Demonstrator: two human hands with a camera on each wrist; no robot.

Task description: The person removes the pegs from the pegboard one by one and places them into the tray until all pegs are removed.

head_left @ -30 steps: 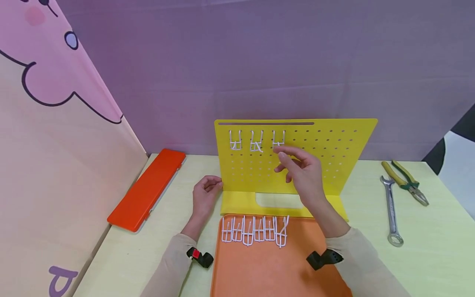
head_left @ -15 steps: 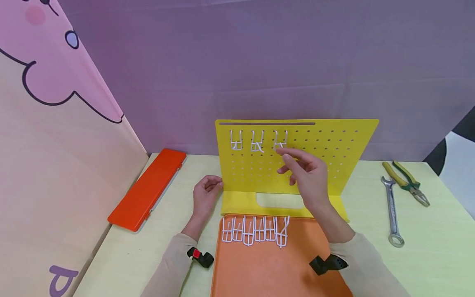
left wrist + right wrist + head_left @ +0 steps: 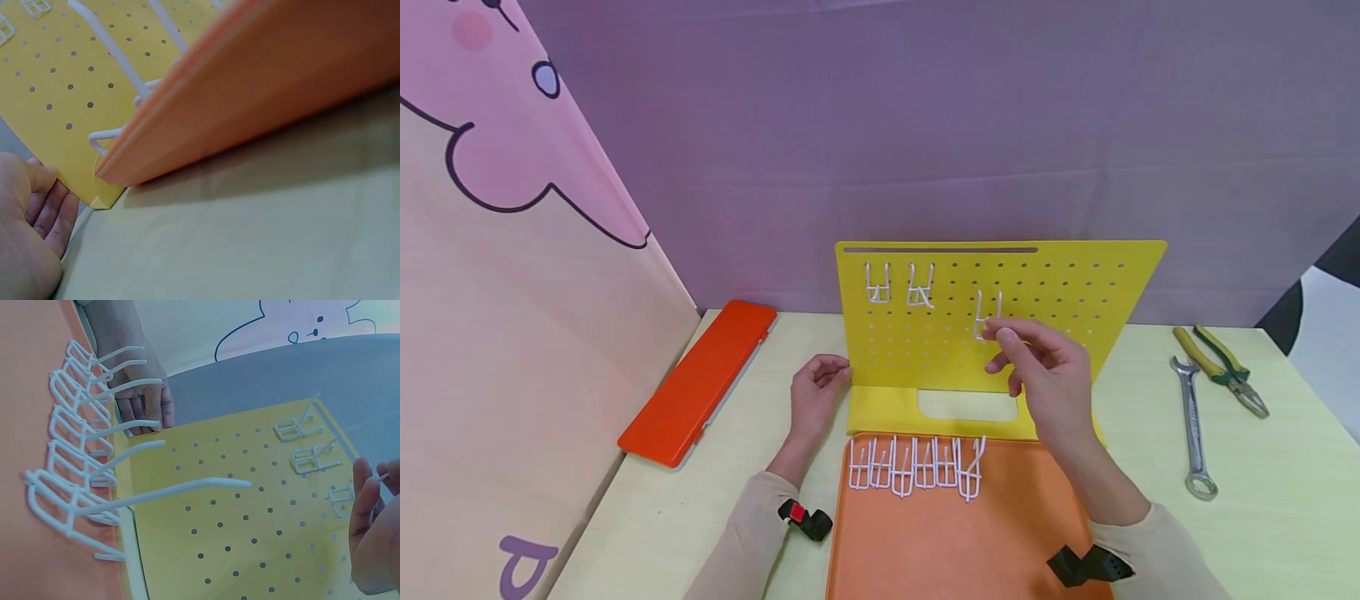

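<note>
A yellow pegboard (image 3: 910, 342) stands upright, with two white wire hooks (image 3: 877, 285) hanging at its upper left. My right hand (image 3: 1045, 375) pinches a third white hook (image 3: 978, 315) between thumb and index finger, in front of the board's middle. In the right wrist view the right hand (image 3: 378, 531) partly hides that hook (image 3: 339, 501). At the board's left edge my left hand (image 3: 817, 398) holds the edge between thumb and fingers; the left wrist view shows this hand (image 3: 31, 225) at the lower corner.
An orange tray (image 3: 925, 550) lies before the board, with several white hooks (image 3: 902, 471) along its far edge. A red case (image 3: 698, 383) lies at the left. A wrench (image 3: 1192, 429) and pliers (image 3: 1221, 367) lie at the right.
My right hand and its hook have moved down and to the right, away from the board's top row where the hook was. The left hand has stayed in place.
</note>
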